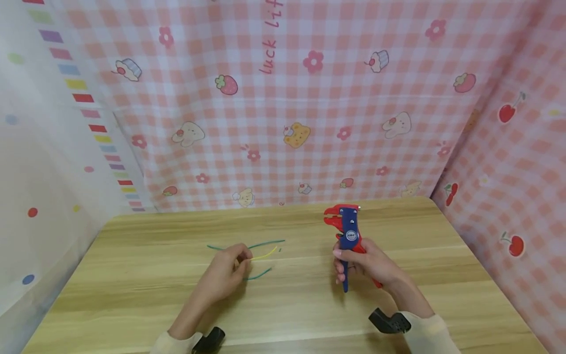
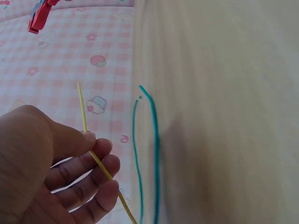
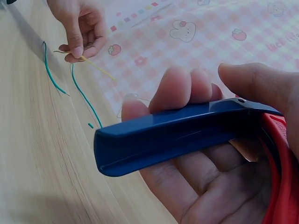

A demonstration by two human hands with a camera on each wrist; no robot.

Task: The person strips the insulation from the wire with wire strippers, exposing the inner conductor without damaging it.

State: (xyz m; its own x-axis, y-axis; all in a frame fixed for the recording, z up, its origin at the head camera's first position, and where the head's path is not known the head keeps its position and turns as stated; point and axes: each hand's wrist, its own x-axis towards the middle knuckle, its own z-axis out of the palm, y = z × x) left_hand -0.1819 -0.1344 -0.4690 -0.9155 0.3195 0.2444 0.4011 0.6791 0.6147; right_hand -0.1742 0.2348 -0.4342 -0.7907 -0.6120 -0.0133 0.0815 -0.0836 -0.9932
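Note:
My left hand (image 1: pixel 224 273) pinches a thin yellow wire (image 1: pixel 265 255) between thumb and fingers. In the left wrist view the yellow wire (image 2: pixel 82 107) sticks up past the thumb, and its other part runs down across the fingers. Two green wires lie on the table near this hand, a farther one (image 1: pixel 267 243) and a nearer one (image 1: pixel 258 276). At the right, my right hand (image 1: pixel 371 261) grips a red and blue wire stripper (image 1: pixel 349 223) by its handles, its red head pointing away from me. The blue handle (image 3: pixel 140 140) fills the middle of the right wrist view.
A tiny green offcut (image 3: pixel 90 125) lies on the wooden table (image 1: pixel 283 314) close to a green wire's end. Behind the table hangs a pink checked cloth (image 1: pixel 265 108), with further patterned cloth (image 1: pixel 504 196) on the right.

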